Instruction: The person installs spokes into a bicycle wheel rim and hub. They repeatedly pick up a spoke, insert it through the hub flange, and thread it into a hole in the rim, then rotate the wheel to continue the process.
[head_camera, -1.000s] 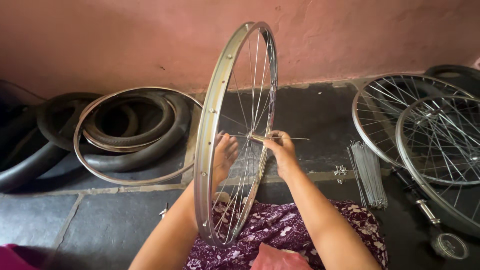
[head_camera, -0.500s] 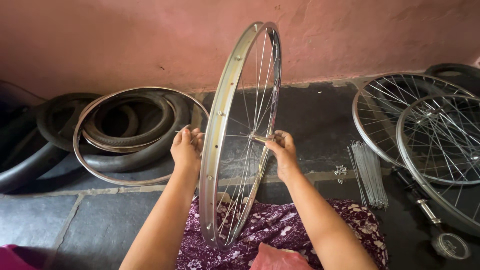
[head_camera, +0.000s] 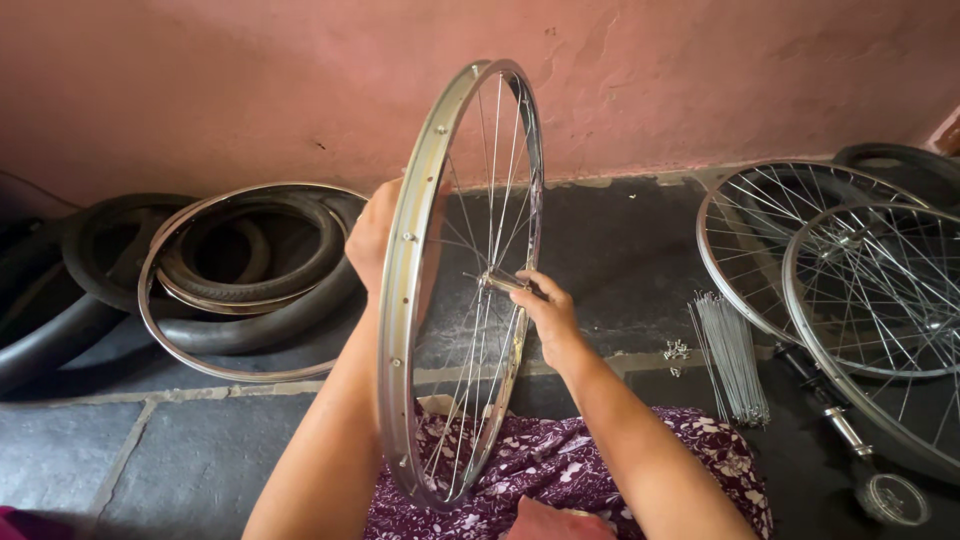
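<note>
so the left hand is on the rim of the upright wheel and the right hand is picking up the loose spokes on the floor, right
Not quite. The left hand is on the rim of the upright wheel, but the right hand is at the hub in the wheel's middle. The loose spokes lie untouched on the floor beside it. The head view shows this.

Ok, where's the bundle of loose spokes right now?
In the head view, the spokes lie on the floor at the right, between the right hand and the leaning wheels.
</note>
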